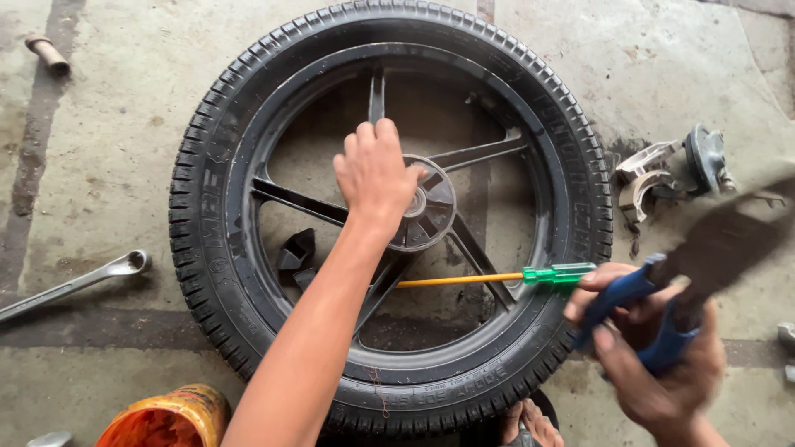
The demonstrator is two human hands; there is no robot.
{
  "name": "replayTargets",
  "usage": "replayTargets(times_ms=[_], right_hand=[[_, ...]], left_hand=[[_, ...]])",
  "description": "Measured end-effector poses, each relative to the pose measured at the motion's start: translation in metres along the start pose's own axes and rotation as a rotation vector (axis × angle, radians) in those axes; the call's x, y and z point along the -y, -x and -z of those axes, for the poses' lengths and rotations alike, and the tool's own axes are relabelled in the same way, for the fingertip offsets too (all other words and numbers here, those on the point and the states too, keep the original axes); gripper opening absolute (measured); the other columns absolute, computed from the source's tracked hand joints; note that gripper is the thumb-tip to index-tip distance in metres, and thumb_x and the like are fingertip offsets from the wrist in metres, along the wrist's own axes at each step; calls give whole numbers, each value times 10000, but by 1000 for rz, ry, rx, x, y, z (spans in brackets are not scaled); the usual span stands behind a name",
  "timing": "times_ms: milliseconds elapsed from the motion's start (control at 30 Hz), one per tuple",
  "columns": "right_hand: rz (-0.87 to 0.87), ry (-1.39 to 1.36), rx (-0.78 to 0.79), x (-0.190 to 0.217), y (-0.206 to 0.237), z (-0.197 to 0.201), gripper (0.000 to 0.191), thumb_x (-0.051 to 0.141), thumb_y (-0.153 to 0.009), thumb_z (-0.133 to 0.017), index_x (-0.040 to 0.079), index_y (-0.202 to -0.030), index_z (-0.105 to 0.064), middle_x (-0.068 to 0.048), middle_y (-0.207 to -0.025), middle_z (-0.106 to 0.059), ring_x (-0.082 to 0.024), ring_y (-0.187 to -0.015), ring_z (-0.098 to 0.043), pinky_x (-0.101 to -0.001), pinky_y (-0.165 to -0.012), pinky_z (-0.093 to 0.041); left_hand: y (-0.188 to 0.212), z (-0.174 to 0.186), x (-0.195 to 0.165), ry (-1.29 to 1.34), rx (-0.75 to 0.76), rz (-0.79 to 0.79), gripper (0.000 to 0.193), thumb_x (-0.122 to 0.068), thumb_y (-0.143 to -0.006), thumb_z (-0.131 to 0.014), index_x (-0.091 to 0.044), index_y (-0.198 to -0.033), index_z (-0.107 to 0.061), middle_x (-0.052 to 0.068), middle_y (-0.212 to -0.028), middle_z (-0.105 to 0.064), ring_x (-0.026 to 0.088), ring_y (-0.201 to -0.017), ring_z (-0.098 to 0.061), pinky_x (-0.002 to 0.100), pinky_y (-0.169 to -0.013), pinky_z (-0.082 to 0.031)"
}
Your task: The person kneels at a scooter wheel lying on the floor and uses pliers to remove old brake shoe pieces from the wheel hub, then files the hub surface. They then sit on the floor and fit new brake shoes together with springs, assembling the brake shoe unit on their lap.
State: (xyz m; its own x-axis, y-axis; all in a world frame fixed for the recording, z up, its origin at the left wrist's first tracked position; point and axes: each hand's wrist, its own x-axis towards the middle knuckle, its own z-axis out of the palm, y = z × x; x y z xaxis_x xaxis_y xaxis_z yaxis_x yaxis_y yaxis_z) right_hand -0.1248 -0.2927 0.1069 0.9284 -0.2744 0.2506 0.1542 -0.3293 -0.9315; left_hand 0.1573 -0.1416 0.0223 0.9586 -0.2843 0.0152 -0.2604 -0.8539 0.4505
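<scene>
Concrete floor (108,165): wheel (389,215), wrench (74,283), screwdriver (497,277).

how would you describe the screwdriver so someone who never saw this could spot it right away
Start at the big black wheel lying flat on the concrete floor. On its lower right side, a thin screwdriver lies across the rim, pointing in toward the hub. Its yellow shaft and clear green handle set it apart from the grey wrench left of the wheel and the blue-handled tool in the right hand.
</scene>
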Motion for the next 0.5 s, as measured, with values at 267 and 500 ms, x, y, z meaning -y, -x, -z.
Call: replayTargets(times_ms=[267,500], right_hand=[[-628,503,189,-83,-50,-63,374,43,-857,-614,48,-1204,-474,-124,-947,-750,-224,-814,-743,-396,-746,-579],[-417,632,182,-71,-62,-73,321,42,-834,-656,19,-1131,-537,-181,-790,-673,-229,-722,-682,-400,-695,-510]], left_hand=[[57,18,18,367,-35,119,521,-315,-728,-877,-109,-1144,-639,81,-1115,-628,289,-1073,-584,429,-919,-474],[63,22,29,416,-39,191,483,-299,-733,-862,-115,-1126,-652,79,-1124,-641,304,-1099,-579,436,-922,-471]])
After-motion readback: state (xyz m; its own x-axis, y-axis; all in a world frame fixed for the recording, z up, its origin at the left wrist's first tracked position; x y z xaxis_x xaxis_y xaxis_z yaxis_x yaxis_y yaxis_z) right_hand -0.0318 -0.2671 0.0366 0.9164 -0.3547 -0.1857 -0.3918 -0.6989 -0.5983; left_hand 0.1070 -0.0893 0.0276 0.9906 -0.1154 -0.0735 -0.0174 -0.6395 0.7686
